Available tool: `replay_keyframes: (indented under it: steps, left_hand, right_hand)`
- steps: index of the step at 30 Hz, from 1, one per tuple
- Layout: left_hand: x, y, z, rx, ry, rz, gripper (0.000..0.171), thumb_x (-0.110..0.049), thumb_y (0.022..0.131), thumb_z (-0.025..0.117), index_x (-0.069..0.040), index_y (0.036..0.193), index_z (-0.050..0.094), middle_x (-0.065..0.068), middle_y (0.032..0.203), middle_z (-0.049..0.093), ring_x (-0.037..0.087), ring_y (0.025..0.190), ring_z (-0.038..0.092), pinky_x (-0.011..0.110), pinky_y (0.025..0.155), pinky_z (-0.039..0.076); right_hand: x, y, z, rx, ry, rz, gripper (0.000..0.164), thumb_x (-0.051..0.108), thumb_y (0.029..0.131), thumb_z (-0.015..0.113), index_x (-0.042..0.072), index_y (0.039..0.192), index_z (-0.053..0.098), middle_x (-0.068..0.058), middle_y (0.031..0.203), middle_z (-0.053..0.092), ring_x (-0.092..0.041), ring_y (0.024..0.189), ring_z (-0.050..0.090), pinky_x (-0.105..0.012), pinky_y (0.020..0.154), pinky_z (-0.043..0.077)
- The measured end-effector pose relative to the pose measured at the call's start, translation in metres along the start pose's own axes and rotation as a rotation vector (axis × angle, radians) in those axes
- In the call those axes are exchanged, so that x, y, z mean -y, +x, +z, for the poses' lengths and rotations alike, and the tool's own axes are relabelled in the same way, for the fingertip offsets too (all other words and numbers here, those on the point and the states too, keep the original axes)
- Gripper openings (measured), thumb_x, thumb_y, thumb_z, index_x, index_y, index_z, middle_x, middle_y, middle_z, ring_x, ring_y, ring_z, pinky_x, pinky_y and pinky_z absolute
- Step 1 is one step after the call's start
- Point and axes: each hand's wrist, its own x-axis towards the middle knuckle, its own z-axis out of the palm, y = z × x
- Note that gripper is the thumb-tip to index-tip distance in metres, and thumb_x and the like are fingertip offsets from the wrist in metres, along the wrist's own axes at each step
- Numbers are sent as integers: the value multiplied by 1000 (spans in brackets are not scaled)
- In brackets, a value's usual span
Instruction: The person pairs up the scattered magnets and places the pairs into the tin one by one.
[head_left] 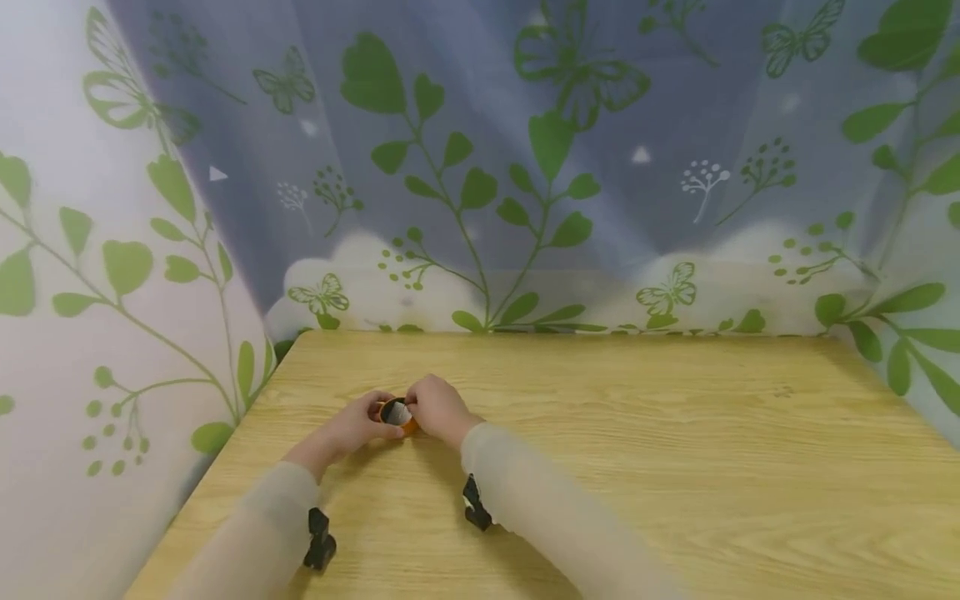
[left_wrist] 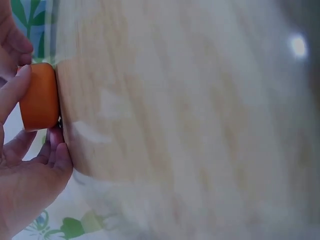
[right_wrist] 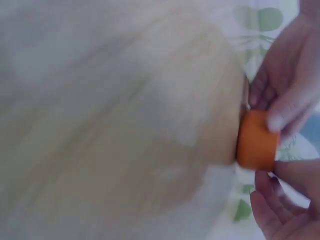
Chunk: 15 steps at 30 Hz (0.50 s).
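A small round orange container (head_left: 409, 427), dark inside with something whitish in it, stands on the wood-grain table. My left hand (head_left: 358, 423) holds its left side, the thumb on the near wall and the fingers round the far side. At the right rim, my right hand (head_left: 442, 410) pinches with thumb and forefinger; whether the whitish piece is also between them is hidden. In the left wrist view the orange container (left_wrist: 41, 97) sits between both hands. The right wrist view shows the container (right_wrist: 256, 141) with my left thumb on its wall and my right fingertips at its rim.
The wood-grain table (head_left: 637, 450) stretches far to the right of my hands. Behind it and along its left side hangs a curtain (head_left: 480, 167) with green leaves and butterflies. A black wrist device (head_left: 319, 540) shows at the left sleeve and another device (head_left: 476, 503) at the right.
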Motion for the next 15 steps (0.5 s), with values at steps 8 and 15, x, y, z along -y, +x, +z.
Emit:
replay_keyframes:
  steps: [8,15]
  left_hand:
    - [0,-5,-17,9,213,62,65,-16,82,73,7,133,40,23,117,55,33,106,53,46,89,41]
    - [1,-12,-24,-14,358,59,67,-22,85,70,9,135,37,29,125,49,41,112,49,49,89,42]
  right_hand:
    - [-65,-29,-42,198,75,25,31,20,94,58,1,119,61,-11,114,62,-25,106,57,-37,89,45]
    - [-126,-72,-89,311,101,108,47,24,95,55,-4,131,48,-20,129,51,-34,118,48,-45,96,39]
